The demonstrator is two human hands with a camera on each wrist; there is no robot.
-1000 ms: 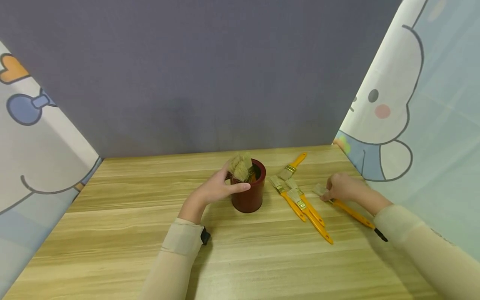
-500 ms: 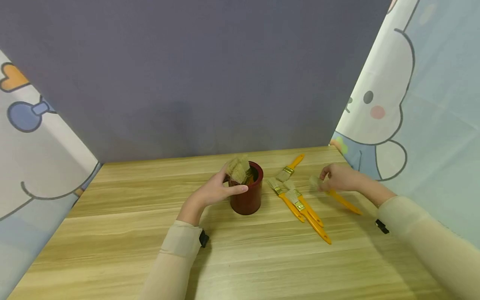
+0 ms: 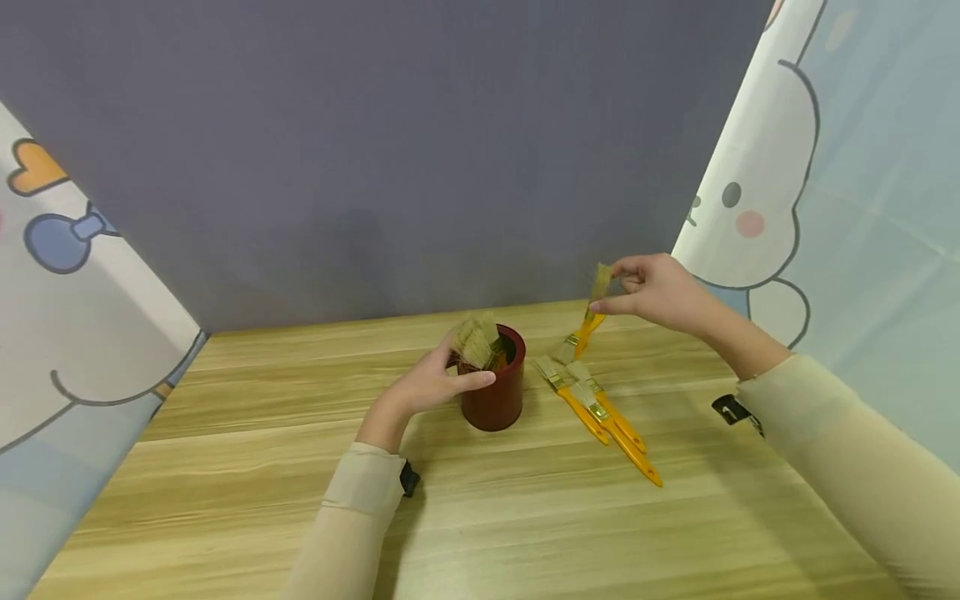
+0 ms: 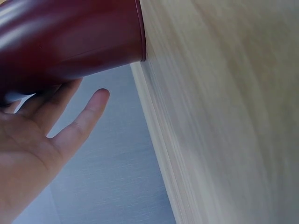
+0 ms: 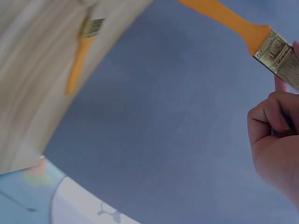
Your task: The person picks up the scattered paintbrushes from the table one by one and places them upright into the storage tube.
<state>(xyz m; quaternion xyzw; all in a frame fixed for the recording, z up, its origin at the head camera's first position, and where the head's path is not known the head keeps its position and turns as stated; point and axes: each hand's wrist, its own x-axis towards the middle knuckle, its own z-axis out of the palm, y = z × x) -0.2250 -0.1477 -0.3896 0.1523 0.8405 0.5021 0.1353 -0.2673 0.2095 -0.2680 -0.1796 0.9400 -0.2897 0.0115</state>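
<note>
Holding a brush (image 3: 596, 302) up in the air right of frame centre, right hand (image 3: 660, 292) pinches it at the bristle end, fingers curled round the ferrule, yellow handle hanging down toward the table (image 3: 225, 467). Half a second back, same brush sat low, just off the wood, further toward the right edge; a second back, lay flat on the table under that hand. So: lifted clear, swung upright and carried leftward, now above and right of the cup (image 3: 492, 392). Reads, as a judgement, like a pick-up finished and a carry toward the cup in hand.

Wrapped round the dark red cup at centre frame, left hand (image 3: 431, 385) grips its near side, thumb across the front, fingers behind the rim; unchanged from both earlier pictures. Left-wrist view shows the palm against the cup (image 4: 70, 39) wall, one finger straight and free of it. Several brushes (image 3: 476, 340) already standing in the cup, bristles up.

Lying on the table just right of the cup: three loose brushes (image 3: 600, 408), two side by side with handles pointing to the lower right, one further back, partly behind the held handle. Behind: grey backdrop (image 3: 375, 150), cartoon-print curtains (image 3: 862, 167) at both sides.
</note>
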